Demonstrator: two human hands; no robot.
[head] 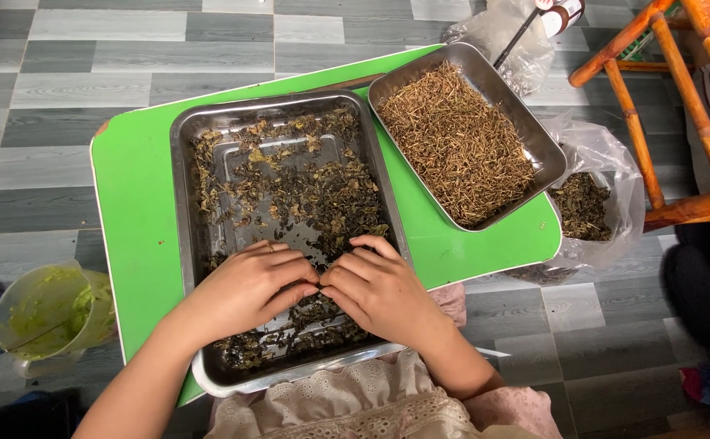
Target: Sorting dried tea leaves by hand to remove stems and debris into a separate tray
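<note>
- Left hand (245, 289) and right hand (379, 289) are meeting fingertip to fingertip, pinching dried leaves (306, 199) in the steel tray (182, 195) near the green table's (135, 211) front edge.
- A second tray (551, 154) of brown stems (456, 142) is sitting at the table's right corner.

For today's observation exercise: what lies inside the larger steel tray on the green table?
The larger steel tray holds scattered dark dried leaves, with bare metal showing mid-tray. Both hands, left hand and right hand, rest on the near leaves and cover whatever lies beneath them.
</note>
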